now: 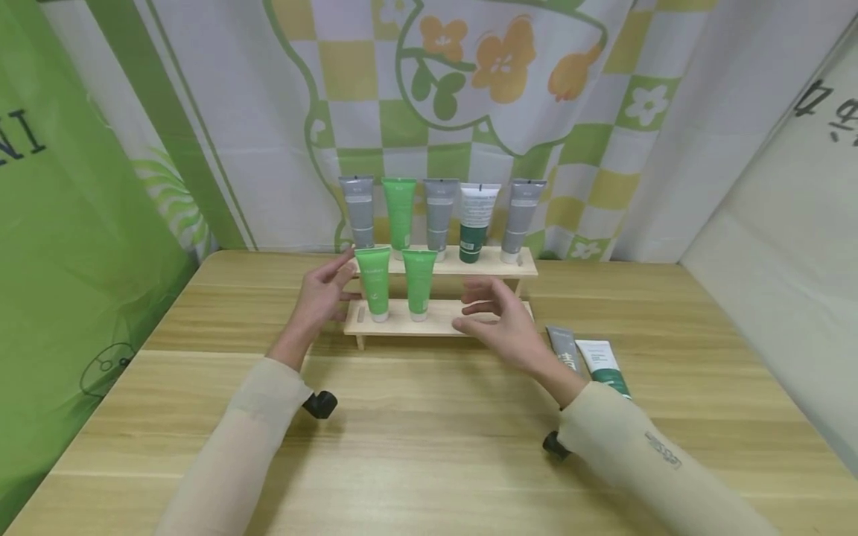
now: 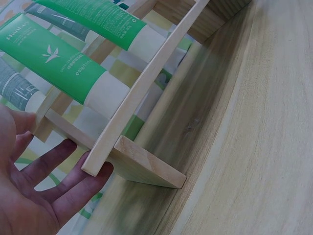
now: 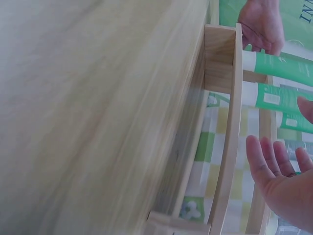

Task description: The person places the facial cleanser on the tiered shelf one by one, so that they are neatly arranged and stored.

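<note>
A two-tier wooden display rack stands on the table. My left hand is at its left end; in the left wrist view the fingertips touch the end of the lower shelf. Two green tubes, a left one and a right one, stand cap down on the lower shelf's left half. My right hand hovers by that shelf's right half, fingers spread and slightly bent, holding nothing. Behind, the upper shelf bears grey tubes, a green tube and a white-and-dark-green tube.
To the right of the rack, a grey tube and a white-and-green tube lie on the wooden table, close to my right forearm. A patterned curtain hangs right behind the rack. A thin dark cable shows at the left edge.
</note>
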{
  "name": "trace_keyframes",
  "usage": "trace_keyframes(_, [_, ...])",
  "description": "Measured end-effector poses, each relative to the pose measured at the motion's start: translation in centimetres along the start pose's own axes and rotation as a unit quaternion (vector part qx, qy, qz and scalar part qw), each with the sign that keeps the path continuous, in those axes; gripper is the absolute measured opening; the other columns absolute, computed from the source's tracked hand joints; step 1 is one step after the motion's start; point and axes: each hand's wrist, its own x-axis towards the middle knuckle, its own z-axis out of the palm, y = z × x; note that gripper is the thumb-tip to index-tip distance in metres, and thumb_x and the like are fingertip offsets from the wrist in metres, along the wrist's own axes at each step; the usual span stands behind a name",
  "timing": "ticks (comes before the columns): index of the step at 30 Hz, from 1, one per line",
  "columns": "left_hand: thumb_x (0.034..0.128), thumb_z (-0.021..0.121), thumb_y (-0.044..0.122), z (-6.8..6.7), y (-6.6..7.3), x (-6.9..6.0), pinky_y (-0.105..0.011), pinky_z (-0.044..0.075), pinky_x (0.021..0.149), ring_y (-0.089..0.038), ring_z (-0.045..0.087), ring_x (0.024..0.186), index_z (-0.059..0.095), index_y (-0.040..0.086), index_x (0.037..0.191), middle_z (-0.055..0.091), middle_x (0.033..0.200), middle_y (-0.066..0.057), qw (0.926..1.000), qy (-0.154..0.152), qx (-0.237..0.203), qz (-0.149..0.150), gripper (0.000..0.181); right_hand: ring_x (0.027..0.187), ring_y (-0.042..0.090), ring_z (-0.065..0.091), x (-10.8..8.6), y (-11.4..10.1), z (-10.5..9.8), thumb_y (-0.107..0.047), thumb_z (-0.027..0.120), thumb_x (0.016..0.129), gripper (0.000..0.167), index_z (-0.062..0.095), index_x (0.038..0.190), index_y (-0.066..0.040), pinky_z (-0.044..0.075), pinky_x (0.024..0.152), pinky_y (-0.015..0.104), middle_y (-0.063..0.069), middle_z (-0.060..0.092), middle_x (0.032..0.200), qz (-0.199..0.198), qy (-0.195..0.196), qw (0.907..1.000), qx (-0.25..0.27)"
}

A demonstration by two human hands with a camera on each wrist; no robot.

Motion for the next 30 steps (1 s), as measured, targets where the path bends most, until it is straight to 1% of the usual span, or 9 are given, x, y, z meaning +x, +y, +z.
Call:
trace_keyframes(7, [0.1054, 0.051, 0.041, 0.1, 0.1, 0.0, -0.039, 0.06, 0.063, -0.038, 0.067, 0.11, 0.043, 0.035, 0.153, 0.043, 0.155, -0.012, 1.0, 0.0, 0.002, 0.001, 0.048, 0.111, 0.037, 0.064, -1.7, 0.4, -2.3, -0.002, 0.076, 0.089, 0.056, 0.048, 0.137, 0.006, 0.057, 0.087, 0.031, 0.029, 0.057, 0.127, 0.024, -0.008, 0.9997, 0.002])
trace_keyframes(10, [0.1056, 0.051, 0.041, 0.2, 0.1, 0.0, -0.039, 0.06, 0.062, -0.038, 0.067, 0.109, 0.042, 0.032, 0.154, 0.044, 0.154, -0.012, 1.0, 0.001, 0.003, 0.003, 0.05, 0.113, 0.035, 0.063, -2.7, 0.6, -3.4, -0.008, 0.076, 0.091, 0.057, 0.048, 0.14, 0.003, 0.057, 0.088, 0.03, 0.026, 0.057, 0.129, 0.043, -0.016, 0.9989, -0.01])
trace_keyframes(13, [0.1056, 0.051, 0.041, 0.2, 0.0, 0.1, -0.042, 0.061, 0.065, -0.039, 0.067, 0.109, 0.042, 0.033, 0.153, 0.043, 0.155, -0.012, 1.0, 0.0, 0.001, 0.005, 0.049, 0.116, 0.033, 0.063, -3.7, 0.7, -4.6, -0.017, 0.078, 0.091, 0.061, 0.048, 0.142, -0.002, 0.057, 0.088, 0.031, 0.022, 0.057, 0.132, 0.066, -0.018, 0.9974, -0.019])
trace_keyframes(15, [0.1058, 0.051, 0.04, 0.2, 0.0, 0.1, -0.043, 0.061, 0.066, -0.04, 0.066, 0.109, 0.042, 0.034, 0.153, 0.042, 0.156, -0.011, 1.0, -0.003, -0.001, 0.005, 0.048, 0.118, 0.033, 0.061, -4.3, 0.8, -5.4, -0.02, 0.078, 0.091, 0.065, 0.045, 0.145, -0.003, 0.057, 0.088, 0.031, 0.022, 0.056, 0.134, 0.076, -0.017, 0.9968, -0.018])
trace_keyframes(18, [0.1059, 0.05, 0.04, 0.2, 0.0, 0.0, -0.04, 0.061, 0.062, -0.039, 0.067, 0.109, 0.042, 0.036, 0.153, 0.042, 0.156, -0.011, 1.0, -0.002, 0.002, 0.004, 0.048, 0.118, 0.031, 0.061, -5.3, 1.0, -6.6, -0.018, 0.077, 0.092, 0.068, 0.041, 0.147, -0.002, 0.057, 0.088, 0.035, 0.024, 0.054, 0.136, 0.081, -0.015, 0.9966, -0.002])
trace_keyframes(21, [0.106, 0.05, 0.04, 0.0, 0.1, -0.1, -0.035, 0.059, 0.059, -0.037, 0.067, 0.108, 0.041, 0.035, 0.153, 0.042, 0.156, -0.01, 1.0, 0.002, 0.006, 0.003, 0.048, 0.113, 0.024, 0.064, -6.1, 1.1, -7.9, -0.011, 0.073, 0.094, 0.067, 0.037, 0.149, 0.002, 0.057, 0.089, 0.041, 0.029, 0.05, 0.138, 0.073, -0.02, 0.9969, 0.021])
trace_keyframes(24, [0.1058, 0.05, 0.041, -0.1, 0.0, -0.1, -0.035, 0.059, 0.06, -0.036, 0.068, 0.107, 0.042, 0.035, 0.153, 0.043, 0.155, -0.01, 1.0, 0.006, 0.007, 0.003, 0.048, 0.108, 0.017, 0.067, -6.8, 1.3, -9.1, -0.007, 0.069, 0.096, 0.063, 0.035, 0.148, 0.004, 0.057, 0.088, 0.045, 0.035, 0.045, 0.139, 0.069, -0.025, 0.9968, 0.033])
trace_keyframes(27, [0.1056, 0.051, 0.04, -0.1, -0.1, 0.0, -0.034, 0.059, 0.058, -0.035, 0.069, 0.105, 0.043, 0.035, 0.153, 0.044, 0.155, -0.011, 1.0, 0.007, 0.004, 0.005, 0.048, 0.108, 0.02, 0.067, -7.6, 1.3, -10.4, -0.007, 0.066, 0.098, 0.061, 0.033, 0.148, 0.006, 0.058, 0.087, 0.045, 0.038, 0.041, 0.14, 0.076, -0.032, 0.9961, 0.032])
trace_keyframes(30, [0.1055, 0.051, 0.04, 0.0, -0.2, 0.1, -0.035, 0.06, 0.059, -0.036, 0.069, 0.106, 0.043, 0.036, 0.152, 0.044, 0.154, -0.011, 1.0, 0.005, 0.001, 0.003, 0.047, 0.11, 0.025, 0.066, -8.3, 1.4, -11.6, -0.008, 0.064, 0.099, 0.063, 0.03, 0.15, 0.007, 0.058, 0.086, 0.044, 0.038, 0.039, 0.141, 0.096, -0.04, 0.9941, 0.031])
